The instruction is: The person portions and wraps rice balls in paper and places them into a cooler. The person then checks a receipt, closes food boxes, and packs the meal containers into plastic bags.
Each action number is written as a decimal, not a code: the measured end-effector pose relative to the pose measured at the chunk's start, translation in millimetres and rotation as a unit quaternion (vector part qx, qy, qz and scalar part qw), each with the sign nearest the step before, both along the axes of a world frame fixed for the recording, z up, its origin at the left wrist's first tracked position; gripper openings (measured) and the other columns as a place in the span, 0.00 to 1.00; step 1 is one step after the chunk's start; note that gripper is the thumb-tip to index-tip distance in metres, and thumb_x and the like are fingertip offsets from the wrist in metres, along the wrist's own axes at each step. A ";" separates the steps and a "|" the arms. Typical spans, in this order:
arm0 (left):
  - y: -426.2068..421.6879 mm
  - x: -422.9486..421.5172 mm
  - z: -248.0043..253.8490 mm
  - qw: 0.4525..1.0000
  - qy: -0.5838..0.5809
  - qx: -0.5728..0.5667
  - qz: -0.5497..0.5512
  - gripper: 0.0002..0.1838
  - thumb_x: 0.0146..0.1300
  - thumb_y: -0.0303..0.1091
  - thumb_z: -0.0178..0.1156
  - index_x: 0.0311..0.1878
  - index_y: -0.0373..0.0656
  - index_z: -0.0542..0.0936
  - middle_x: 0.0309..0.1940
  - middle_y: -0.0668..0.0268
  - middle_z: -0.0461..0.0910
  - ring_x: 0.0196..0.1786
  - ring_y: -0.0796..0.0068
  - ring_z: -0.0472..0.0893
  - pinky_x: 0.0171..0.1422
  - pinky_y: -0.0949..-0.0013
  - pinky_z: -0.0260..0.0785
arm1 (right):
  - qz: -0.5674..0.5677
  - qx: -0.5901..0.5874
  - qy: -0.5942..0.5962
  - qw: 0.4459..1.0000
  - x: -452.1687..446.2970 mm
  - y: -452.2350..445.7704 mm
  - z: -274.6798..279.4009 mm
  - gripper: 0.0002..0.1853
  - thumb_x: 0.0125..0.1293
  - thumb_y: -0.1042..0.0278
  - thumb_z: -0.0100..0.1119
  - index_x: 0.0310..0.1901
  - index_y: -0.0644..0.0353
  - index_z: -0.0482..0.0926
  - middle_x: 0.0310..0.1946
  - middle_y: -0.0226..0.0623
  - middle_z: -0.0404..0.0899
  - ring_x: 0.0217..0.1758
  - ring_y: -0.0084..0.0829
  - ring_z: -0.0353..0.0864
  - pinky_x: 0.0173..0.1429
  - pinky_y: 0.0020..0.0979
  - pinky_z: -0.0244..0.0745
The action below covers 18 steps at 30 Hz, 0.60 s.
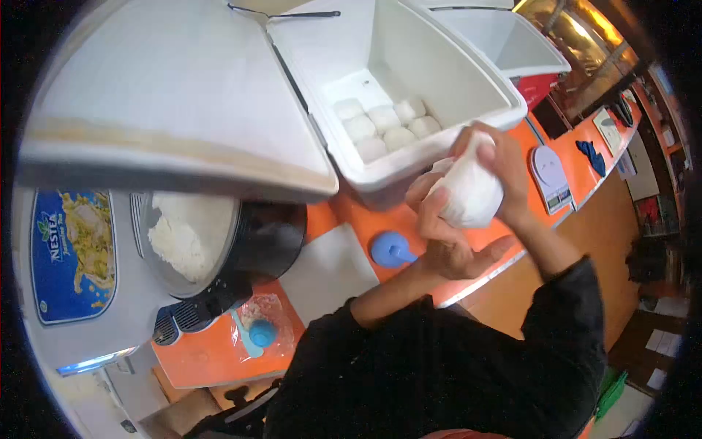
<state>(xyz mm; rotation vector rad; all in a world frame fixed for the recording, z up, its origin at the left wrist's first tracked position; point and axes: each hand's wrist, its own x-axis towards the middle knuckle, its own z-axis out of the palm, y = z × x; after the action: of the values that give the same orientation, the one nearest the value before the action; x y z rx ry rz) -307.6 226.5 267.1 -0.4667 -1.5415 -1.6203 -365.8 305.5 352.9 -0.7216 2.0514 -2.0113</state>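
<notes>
Between my two hands, a white rounded bundle point(474, 192) is held up in front of the open white cooler box point(457, 88). Its surface looks smooth and slightly creased; I cannot make out whether it is wrapped. My left hand point(447, 245) grips it from the left and below, thumb and fingers curved round it. From the upper right, my right hand point(504, 172) wraps over its top and side. Several similar white rounded pieces point(384, 118) lie together on the cooler's floor. A blue rounded scoop-like tool point(391, 249) lies on the orange counter, near my left wrist.
On the left, a dark round pot point(270, 238) holds a white crumbly mass point(175, 241). Beside it lie a white board point(329, 263) and a plastic bag with a blue cup point(262, 334). A kitchen scale point(547, 172) sits at right. The cooler's raised lid point(183, 95) fills the upper left.
</notes>
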 end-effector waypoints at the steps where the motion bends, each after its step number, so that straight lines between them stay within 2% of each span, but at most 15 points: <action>1: 4.7 -5.4 3.5 0.998 -0.039 0.013 -0.037 0.49 0.43 0.49 0.65 0.59 0.40 0.43 0.53 0.47 0.48 0.56 0.55 0.54 0.56 0.58 0.54 | 0.016 0.012 0.016 1.000 -27.2 -3.4 0.8 0.20 0.51 0.52 0.55 0.32 0.65 0.73 0.28 0.38 0.74 0.28 0.26 0.73 0.34 0.26 0.68; 2: 1.8 -8.1 6.5 0.999 -0.039 0.011 -0.032 0.49 0.43 0.49 0.65 0.59 0.40 0.43 0.53 0.47 0.48 0.56 0.55 0.54 0.56 0.58 0.54 | 0.008 0.005 -0.043 0.999 -47.8 -12.7 6.3 0.20 0.52 0.52 0.54 0.33 0.65 0.73 0.27 0.38 0.74 0.27 0.27 0.74 0.34 0.26 0.69; 3: -6.8 -9.9 13.1 0.998 -0.050 -0.037 0.003 0.49 0.43 0.49 0.65 0.59 0.39 0.43 0.54 0.46 0.48 0.56 0.54 0.55 0.56 0.58 0.55 | -0.003 -0.003 -0.102 0.995 -67.4 -24.2 14.9 0.20 0.52 0.52 0.54 0.33 0.65 0.73 0.27 0.39 0.74 0.27 0.29 0.75 0.34 0.27 0.69; 4: -18.3 -11.3 20.9 0.994 -0.061 -0.085 0.040 0.50 0.42 0.50 0.65 0.59 0.38 0.43 0.55 0.45 0.48 0.56 0.53 0.56 0.56 0.57 0.56 | -0.037 -0.028 -0.234 0.971 -82.1 -41.8 36.0 0.21 0.52 0.52 0.53 0.35 0.65 0.74 0.27 0.39 0.74 0.28 0.30 0.75 0.35 0.28 0.70; 6: -39.6 -10.2 32.6 0.974 -0.082 -0.181 0.110 0.51 0.41 0.50 0.65 0.60 0.36 0.43 0.57 0.43 0.47 0.56 0.51 0.59 0.56 0.56 0.57 | 0.065 0.056 -0.235 0.968 -168.9 -61.4 10.0 0.24 0.52 0.48 0.53 0.37 0.66 0.74 0.30 0.41 0.75 0.32 0.34 0.76 0.39 0.32 0.71; 7: -44.6 -3.8 22.6 0.966 -0.075 -0.210 0.133 0.51 0.41 0.49 0.66 0.59 0.36 0.44 0.56 0.44 0.50 0.55 0.51 0.61 0.55 0.56 0.58 | -0.003 0.202 -0.144 0.969 -226.7 -77.8 -27.6 0.26 0.50 0.46 0.52 0.37 0.66 0.75 0.31 0.43 0.75 0.35 0.36 0.76 0.40 0.34 0.70; 8: -49.4 2.9 13.4 0.956 -0.068 -0.239 0.155 0.51 0.40 0.48 0.66 0.59 0.36 0.45 0.55 0.44 0.52 0.54 0.51 0.63 0.54 0.56 0.60 | -0.069 0.332 -0.046 0.939 -284.1 -101.5 -71.9 0.28 0.49 0.43 0.52 0.37 0.66 0.76 0.32 0.45 0.76 0.37 0.38 0.76 0.42 0.36 0.70; 10: -63.5 4.3 -26.6 0.956 0.057 -0.223 0.180 0.47 0.38 0.42 0.68 0.57 0.37 0.50 0.49 0.48 0.60 0.51 0.54 0.66 0.51 0.56 0.62 | -0.034 0.460 0.098 0.882 -331.8 -109.4 -128.9 0.33 0.46 0.37 0.49 0.34 0.65 0.77 0.36 0.50 0.76 0.40 0.42 0.75 0.44 0.39 0.69; 12: -74.7 21.5 -50.2 0.960 -0.016 -0.210 0.185 0.46 0.39 0.40 0.68 0.57 0.37 0.50 0.50 0.49 0.59 0.50 0.55 0.66 0.50 0.56 0.62 | -0.047 0.535 0.078 0.840 -360.3 -124.8 -182.4 0.34 0.47 0.38 0.49 0.40 0.66 0.75 0.40 0.52 0.74 0.40 0.46 0.75 0.44 0.39 0.68; 14: -85.5 42.0 -70.3 0.952 -0.166 -0.181 0.181 0.45 0.40 0.39 0.67 0.57 0.38 0.50 0.50 0.49 0.58 0.49 0.55 0.67 0.50 0.57 0.63 | 0.029 0.573 0.091 0.814 -373.9 -133.6 -233.3 0.35 0.49 0.39 0.45 0.43 0.69 0.72 0.41 0.53 0.73 0.45 0.45 0.73 0.47 0.39 0.68; 15: -89.3 50.9 -78.5 0.943 -0.229 -0.166 0.176 0.44 0.40 0.38 0.66 0.57 0.38 0.50 0.50 0.49 0.58 0.49 0.56 0.67 0.50 0.57 0.63 | 0.032 0.569 0.091 0.817 -373.8 -140.8 -259.9 0.35 0.49 0.39 0.45 0.43 0.69 0.72 0.41 0.53 0.73 0.45 0.45 0.73 0.47 0.39 0.68; 17: -95.1 61.6 -92.9 0.922 -0.323 -0.138 0.164 0.43 0.41 0.36 0.66 0.57 0.38 0.50 0.50 0.50 0.57 0.48 0.56 0.67 0.49 0.57 0.63 | -0.049 0.545 0.127 0.828 -367.1 -146.7 -305.5 0.34 0.53 0.41 0.40 0.47 0.70 0.68 0.43 0.53 0.72 0.46 0.45 0.73 0.50 0.40 0.66; 18: -96.1 65.9 -98.2 0.913 -0.355 -0.128 0.156 0.42 0.41 0.35 0.65 0.57 0.38 0.50 0.50 0.50 0.57 0.48 0.57 0.67 0.49 0.58 0.63 | -0.043 0.548 0.117 0.827 -366.2 -145.4 -309.7 0.34 0.53 0.41 0.40 0.47 0.70 0.68 0.43 0.53 0.72 0.46 0.45 0.73 0.50 0.40 0.66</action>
<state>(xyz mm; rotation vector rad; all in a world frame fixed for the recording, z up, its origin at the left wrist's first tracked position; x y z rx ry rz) -241.7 130.4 168.9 0.2785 -2.2437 -1.4008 -732.0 160.1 43.2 -0.5939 2.8485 -0.4657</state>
